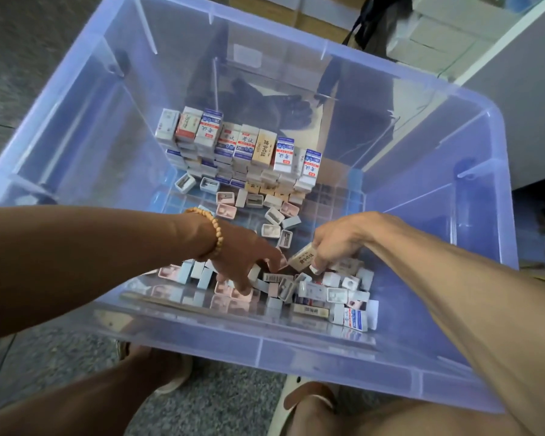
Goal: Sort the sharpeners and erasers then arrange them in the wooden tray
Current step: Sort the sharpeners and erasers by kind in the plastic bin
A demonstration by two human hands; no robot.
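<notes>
Both my hands reach into a clear blue plastic bin (453,357). My right hand (334,243) pinches a beige-sleeved eraser (301,257) just above a loose heap of erasers and sharpeners (324,291) at the bin's near side. My left hand (249,262), with a bead bracelet on the wrist, reaches down with its fingers into the same heap near pink and blue sharpeners (199,275); whether it holds one is hidden. Stacked erasers (239,149) stand in rows at the far side. Loose sharpeners (274,215) lie scattered in the middle. No wooden tray can be made out.
The bin sits on a speckled grey floor (221,404). My knees and sandalled feet (170,372) are just in front of it. A white shelf unit (516,73) stands at the right, with cardboard boxes (265,7) and a dark bag behind the bin.
</notes>
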